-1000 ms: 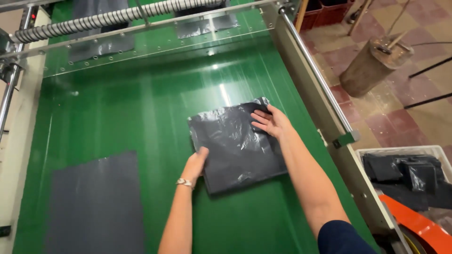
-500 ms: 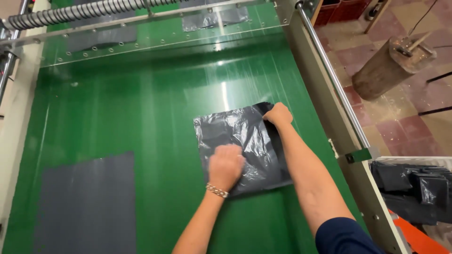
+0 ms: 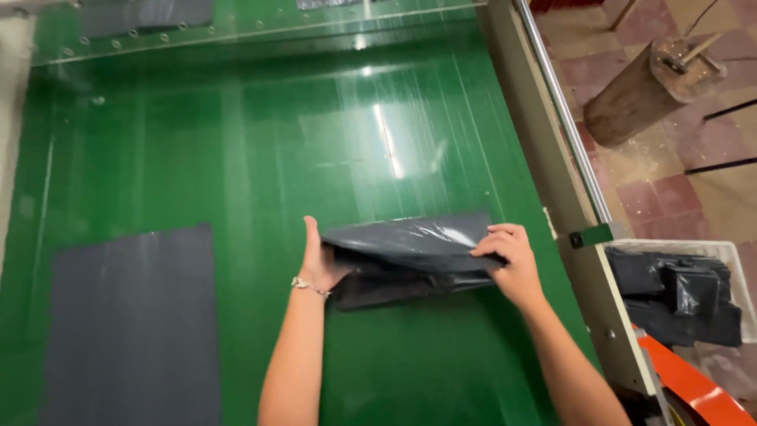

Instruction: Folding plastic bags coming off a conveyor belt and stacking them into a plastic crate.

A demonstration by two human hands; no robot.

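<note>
A view from above looks down on a wide green conveyor belt with a glossy surface that catches a streak of light.

Near the lower middle of the belt lies a dark grey plastic bag, folded over on itself so that its upper layer forms a shiny flap above a darker, crumpled lower layer. The bag sits between the person's two hands, touching both.

The left hand is at the bag's left edge. Its palm presses against the fold, the thumb points up and away from the person, and the fingers are hidden behind or under the plastic, so the hand appears to be gripping that end. A thin bracelet circles the left wrist.

The right hand is at the bag's right edge. Its fingers are curled and pinch the upper layer of plastic, with the knuckles raised above the belt. Both forearms reach in from the bottom of the view.

To the left, well apart from the hands, a flat dark grey sheet lies smooth on the belt. Along the right side of the belt runs a pale metal frame rail. Beyond it, a white bin holds a heap of similar dark bags. Further off, a wooden stump stands on a tiled floor.
</note>
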